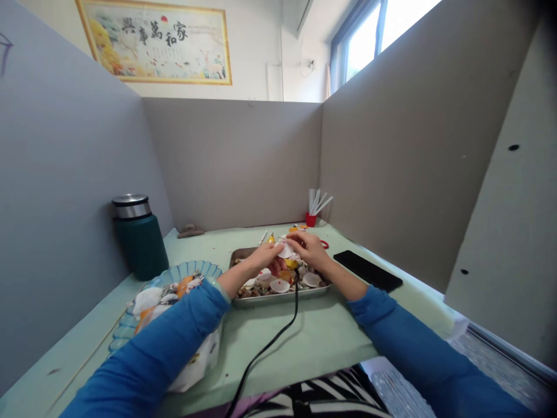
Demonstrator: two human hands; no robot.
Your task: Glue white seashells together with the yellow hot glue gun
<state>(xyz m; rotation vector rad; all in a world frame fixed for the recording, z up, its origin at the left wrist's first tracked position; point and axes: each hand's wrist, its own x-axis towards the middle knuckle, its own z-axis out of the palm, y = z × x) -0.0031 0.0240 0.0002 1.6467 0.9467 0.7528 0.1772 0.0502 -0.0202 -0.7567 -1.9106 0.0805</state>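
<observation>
Both my hands meet above a metal tray (285, 298) filled with shells. In my left hand (267, 258) is a white shell (286, 251), pinched between thumb and fingers. My right hand (308, 248) closes its fingertips on the right side of that same shell. Just below them is a yellow tool (290, 264) with a black cord (278, 337); it looks like a glue gun, but most of it is hidden. Whether a hand touches it, I cannot tell. Among the small shells in the tray lie larger white scallop shells (279, 285), some with red spots.
To the left, a scalloped blue dish (124, 331) holds more shells beside a green thermos (141, 247). A black phone (368, 270) lies at right. Behind the tray stands a red cup (310, 220) of white sticks. Grey partitions (235, 162) enclose the table.
</observation>
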